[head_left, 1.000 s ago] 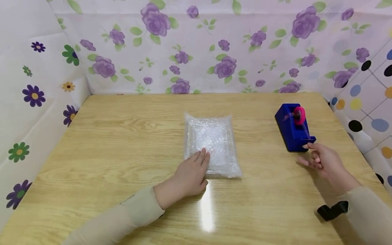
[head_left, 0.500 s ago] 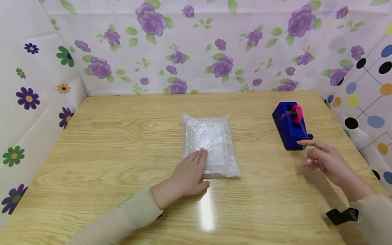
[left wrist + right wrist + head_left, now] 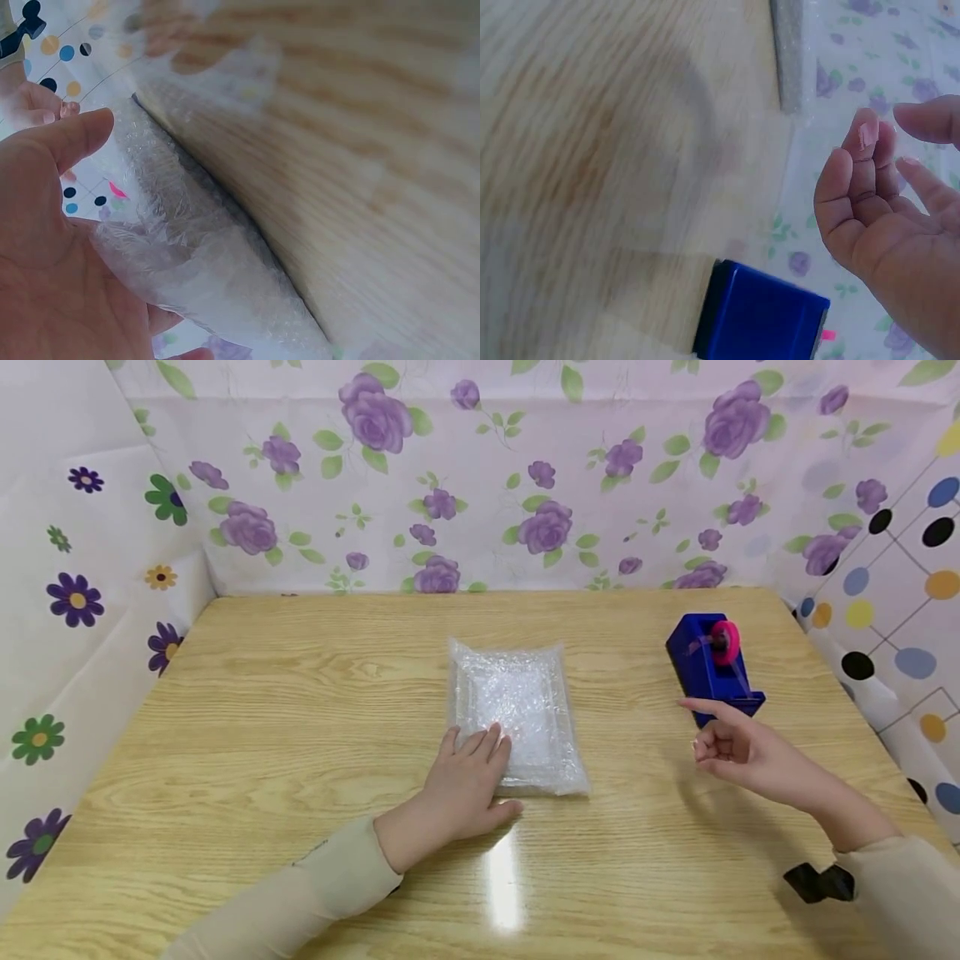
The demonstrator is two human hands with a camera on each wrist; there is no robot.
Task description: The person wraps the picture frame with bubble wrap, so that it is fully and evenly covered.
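A flat, rectangular packet in bubble wrap [image 3: 525,702] lies mid-table. My left hand [image 3: 465,781] rests on its near left part, fingers straight and spread, thumb out over the wood. In the left wrist view the palm [image 3: 60,270] is beside the wrap's crinkled edge [image 3: 202,255]. My right hand [image 3: 750,756] hovers in front of a blue tape dispenser [image 3: 701,660], its index finger straight and pointing left, the others bent. In the right wrist view that hand [image 3: 900,217] shows curled fingers and a separate thumb; I cannot tell whether a clear tape piece clings to it.
The dispenser carries a pink-cored tape roll [image 3: 725,643], its clear strip running to the cutter. Under everything is a wood-grain table [image 3: 300,718]. A purple-flowered sheet [image 3: 480,485] hangs behind, and a dotted sheet [image 3: 900,635] borders the right side.
My right hand has left the dispenser's cutter, where its fingertips were, and moved left with the index finger extended. The left hand stays on the packet, its fingers now more spread.
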